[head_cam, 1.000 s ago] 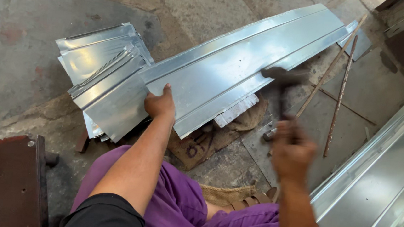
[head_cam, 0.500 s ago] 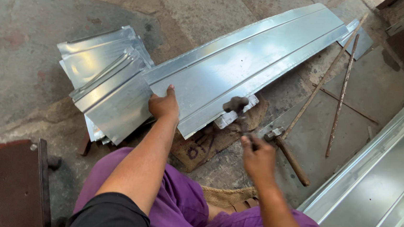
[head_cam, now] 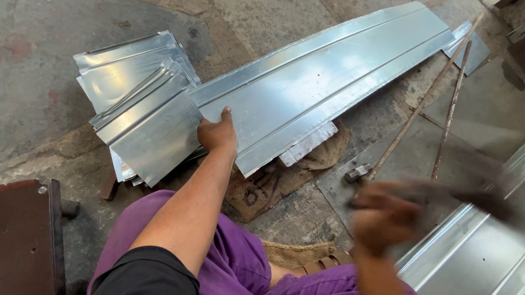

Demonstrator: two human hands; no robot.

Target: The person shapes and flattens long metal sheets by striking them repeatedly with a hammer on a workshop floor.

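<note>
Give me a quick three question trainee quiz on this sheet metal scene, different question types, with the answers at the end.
1. True or false: the left hand rests on the long metal sheet.
2. Multiple choice: the right hand looks A) sharp and still, B) motion-blurred around a dark tool, C) flat on the floor.
3. Fill in: the stack of short folded sheets lies to the ___ of the left hand in the picture.

Key: 1 true; 2 B; 3 left.
</note>
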